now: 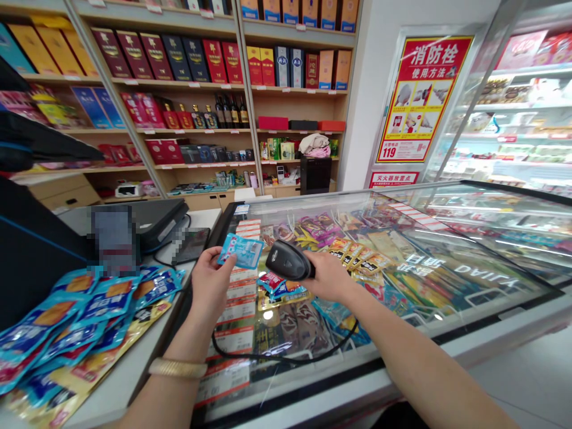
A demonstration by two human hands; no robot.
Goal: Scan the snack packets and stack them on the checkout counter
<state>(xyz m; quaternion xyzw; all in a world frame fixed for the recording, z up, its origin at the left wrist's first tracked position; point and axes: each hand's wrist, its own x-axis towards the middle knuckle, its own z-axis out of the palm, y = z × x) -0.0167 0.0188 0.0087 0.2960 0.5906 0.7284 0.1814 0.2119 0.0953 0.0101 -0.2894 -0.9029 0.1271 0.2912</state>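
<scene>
Between the thumb and fingers of my left hand [214, 275] is a small light-blue snack packet [243, 252], its printed label side facing up. My right hand [328, 277] grips a black barcode scanner [288, 261], whose head points left at the packet, a short gap apart. From the scanner a black cable [286, 360] loops down over the glass. Below both hands is the glass top of a chest freezer [277, 405]. Red and blue packets [281, 287] and gold packets [364, 259] lie on the glass near the scanner.
A pile of blue snack packets [84, 322] covers the counter [134, 375] at left, beside a blurred-out phone-like device [114, 238] and a black machine [163, 220]. Shelves of boxed bottles [179, 56] line the back wall. A lit display fridge [527, 119] stands at right.
</scene>
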